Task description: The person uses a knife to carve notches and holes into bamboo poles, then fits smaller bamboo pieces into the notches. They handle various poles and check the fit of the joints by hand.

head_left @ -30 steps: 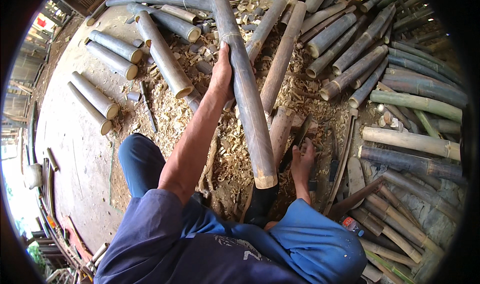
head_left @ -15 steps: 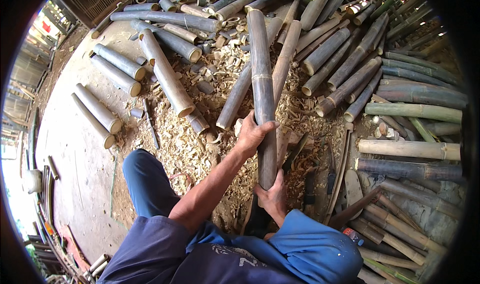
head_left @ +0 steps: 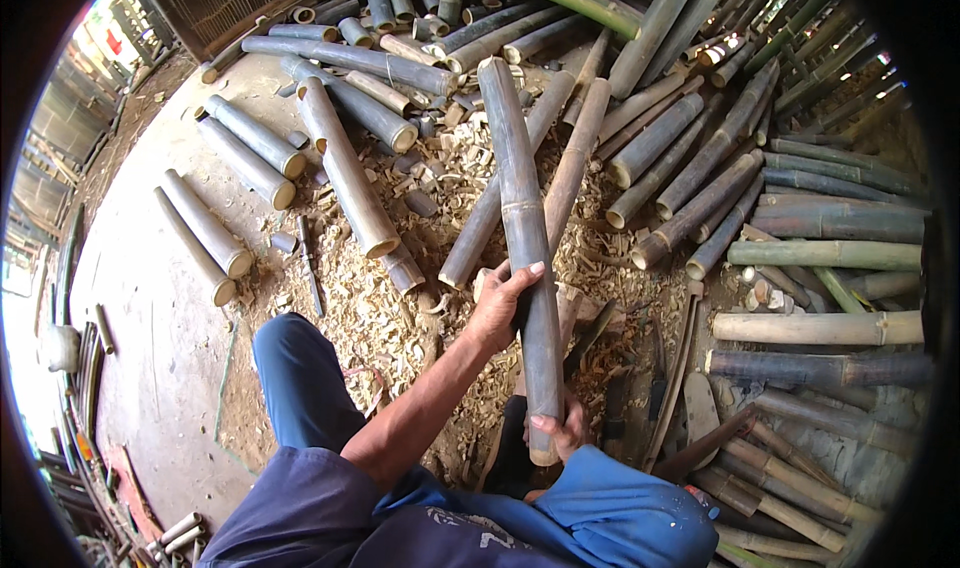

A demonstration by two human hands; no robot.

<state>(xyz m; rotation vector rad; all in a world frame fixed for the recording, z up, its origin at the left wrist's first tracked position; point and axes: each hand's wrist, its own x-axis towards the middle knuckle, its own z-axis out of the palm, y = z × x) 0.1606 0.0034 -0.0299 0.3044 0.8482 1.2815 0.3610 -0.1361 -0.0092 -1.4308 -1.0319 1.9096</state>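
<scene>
In the head view I see the left hand (head_left: 498,306) clamped around a dark bamboo tube (head_left: 522,203) below its middle, thumb across it. I find the right hand (head_left: 566,428) closed on its lower end. The tube slants above pale shavings (head_left: 350,323); more bamboo lengths (head_left: 820,327) lie at right.

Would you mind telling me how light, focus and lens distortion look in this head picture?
In the head view, glare bleaches the far left edge and pales the floor; in the head view, the bamboo tube, left hand and right hand look fairly sharp; in the head view, the fisheye lens leaves black corners.
</scene>
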